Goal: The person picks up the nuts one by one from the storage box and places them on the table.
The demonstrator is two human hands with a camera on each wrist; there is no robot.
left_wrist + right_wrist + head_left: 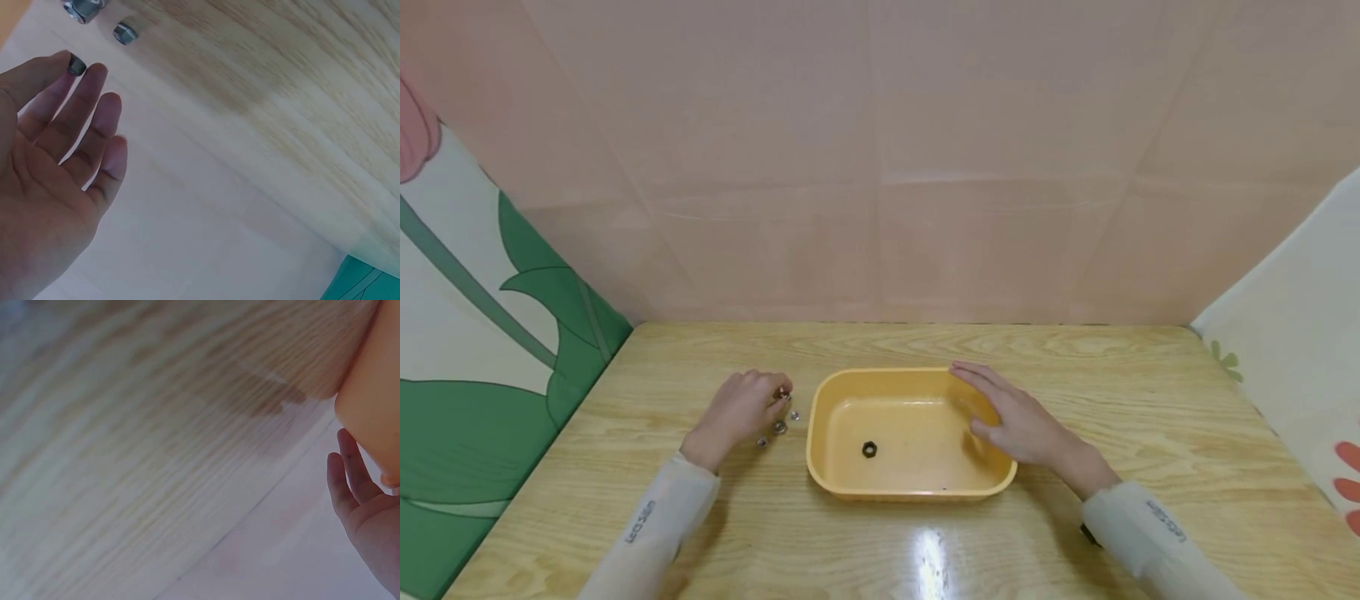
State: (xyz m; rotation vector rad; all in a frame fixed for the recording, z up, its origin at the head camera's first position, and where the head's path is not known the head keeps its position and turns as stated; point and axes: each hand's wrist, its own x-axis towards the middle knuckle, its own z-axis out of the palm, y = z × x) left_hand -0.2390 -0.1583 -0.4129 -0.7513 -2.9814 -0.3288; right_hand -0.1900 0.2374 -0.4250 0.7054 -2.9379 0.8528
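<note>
My left hand (741,412) pinches a small metal nut (76,65) between thumb and index finger, low over the table left of the yellow basin (912,494). Its other fingers are spread loosely in the left wrist view. Close to this hand lie several loose silvery nuts (780,427); two show in the left wrist view, one larger nut (83,9) and one smaller nut (125,34). Inside the basin rests a dark hex nut (869,450). At the basin's right side is my right hand (1026,425), its fingers extended along the outer wall and its thumb over the inside.
A wood-grain table (760,550) bears everything. Behind it rises a plain pinkish cloth wall (880,208). Printed panels stand at the sides, a leafy panel (467,433) on the left and a white panel (1300,317) on the right. A tiny speck (944,488) lies near the basin's front.
</note>
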